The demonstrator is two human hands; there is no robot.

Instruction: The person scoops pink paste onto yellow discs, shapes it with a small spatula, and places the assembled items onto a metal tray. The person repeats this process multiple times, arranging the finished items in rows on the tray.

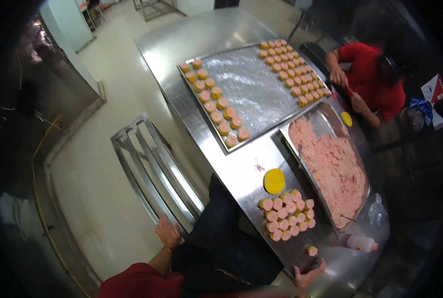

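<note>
By metal rack [163,174]: left hand [168,233], grip spread | by dumpling [312,251]: right hand [309,276], grip unclear

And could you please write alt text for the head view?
The person's right hand is beside a round yellow-sided, pink-topped dumpling on a steel table; the left hand is at a barred metal rack. More dumplings stand nearby and on a large rectangular metal tray, beside a metal pan of pink filling; a co-worker in red is opposite.
</note>
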